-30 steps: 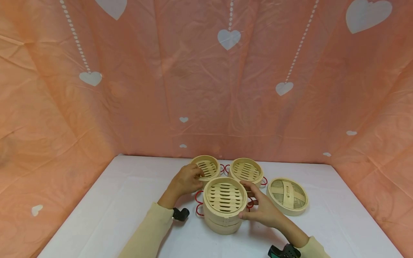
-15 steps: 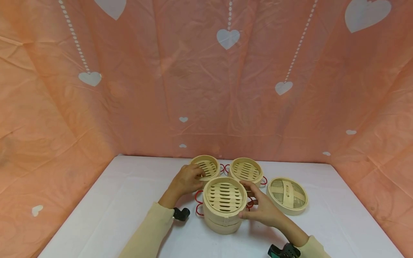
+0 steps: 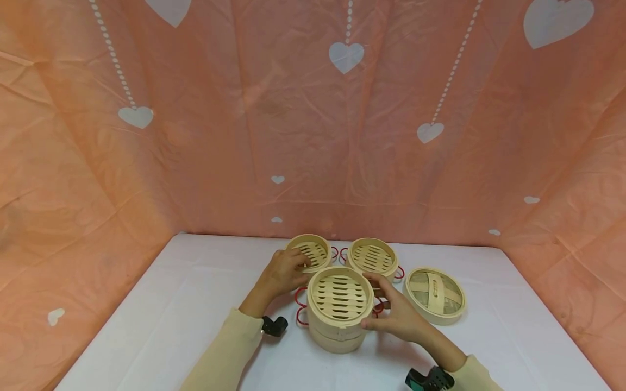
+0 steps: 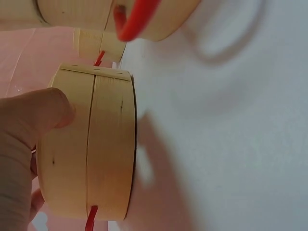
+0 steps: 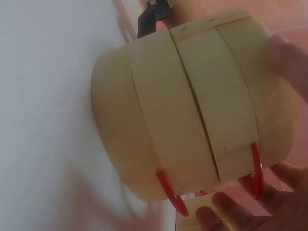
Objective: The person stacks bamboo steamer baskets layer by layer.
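Observation:
My left hand [image 3: 282,273] grips the rim of the back-left bamboo steamer basket [image 3: 315,251]. In the left wrist view its thumb presses the outer wall of that basket [image 4: 110,144], with the other fingers at the far side. In front stands a stack of two bamboo steamer baskets [image 3: 337,334], slatted on top, with red loop handles at the sides. My right hand [image 3: 393,317] holds the upper basket [image 5: 240,91] of this stack, thumb on the near wall and fingers spread round the back near a red handle [image 5: 256,173]. The lower basket [image 5: 134,115] rests on the table.
Another slatted steamer basket [image 3: 374,258] with red handles stands at the back, right of the left-hand one. A woven bamboo lid [image 3: 437,296] lies to its right. White cloth covers the table [image 3: 161,315]; a pink curtain [image 3: 303,136] with hearts hangs behind.

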The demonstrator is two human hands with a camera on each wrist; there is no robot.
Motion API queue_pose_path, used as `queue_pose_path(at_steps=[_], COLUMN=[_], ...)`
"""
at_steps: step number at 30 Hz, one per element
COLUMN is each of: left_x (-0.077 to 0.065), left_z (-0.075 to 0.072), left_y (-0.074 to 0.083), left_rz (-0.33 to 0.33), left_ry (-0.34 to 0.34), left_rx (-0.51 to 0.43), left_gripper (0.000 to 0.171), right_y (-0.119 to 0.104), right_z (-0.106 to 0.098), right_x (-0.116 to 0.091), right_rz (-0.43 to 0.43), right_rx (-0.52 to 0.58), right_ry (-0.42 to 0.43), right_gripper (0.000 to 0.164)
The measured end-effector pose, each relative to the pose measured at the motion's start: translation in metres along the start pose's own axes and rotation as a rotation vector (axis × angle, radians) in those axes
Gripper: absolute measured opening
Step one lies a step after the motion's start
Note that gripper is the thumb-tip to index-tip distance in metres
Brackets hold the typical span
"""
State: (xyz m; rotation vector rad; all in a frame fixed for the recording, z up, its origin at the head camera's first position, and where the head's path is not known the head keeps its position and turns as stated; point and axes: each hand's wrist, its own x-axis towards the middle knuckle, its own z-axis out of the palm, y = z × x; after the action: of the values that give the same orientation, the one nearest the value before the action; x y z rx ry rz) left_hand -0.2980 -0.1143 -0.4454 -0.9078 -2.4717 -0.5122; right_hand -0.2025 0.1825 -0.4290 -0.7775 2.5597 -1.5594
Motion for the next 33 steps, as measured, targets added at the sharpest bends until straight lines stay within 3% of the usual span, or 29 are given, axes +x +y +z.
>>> queue_pose_path(at_steps=[9, 17, 33], left_x=[-0.005, -0.009, -0.014], left_z=[-0.002, -0.003, -0.019], left_y=[-0.002, -0.004, 0.001], left_rz=[-0.012, 0.022, 0.018], left_ry=[0.028, 0.088, 0.178], left_rx=[-0.015, -0.014, -0.004], left_gripper=[0.022, 0.024, 0.021], right_y=[-0.002, 0.0, -0.001], right_z=[0.0, 0.0, 0.001], right_x=[-0.001, -0.001, -0.002], right_rz=[-0.005, -0.003, 0.006], right_rx=[0.003, 0.008, 0.003], right_ry=[0.007, 0.006, 0.013], right_gripper=[0.089, 0.088, 0.089])
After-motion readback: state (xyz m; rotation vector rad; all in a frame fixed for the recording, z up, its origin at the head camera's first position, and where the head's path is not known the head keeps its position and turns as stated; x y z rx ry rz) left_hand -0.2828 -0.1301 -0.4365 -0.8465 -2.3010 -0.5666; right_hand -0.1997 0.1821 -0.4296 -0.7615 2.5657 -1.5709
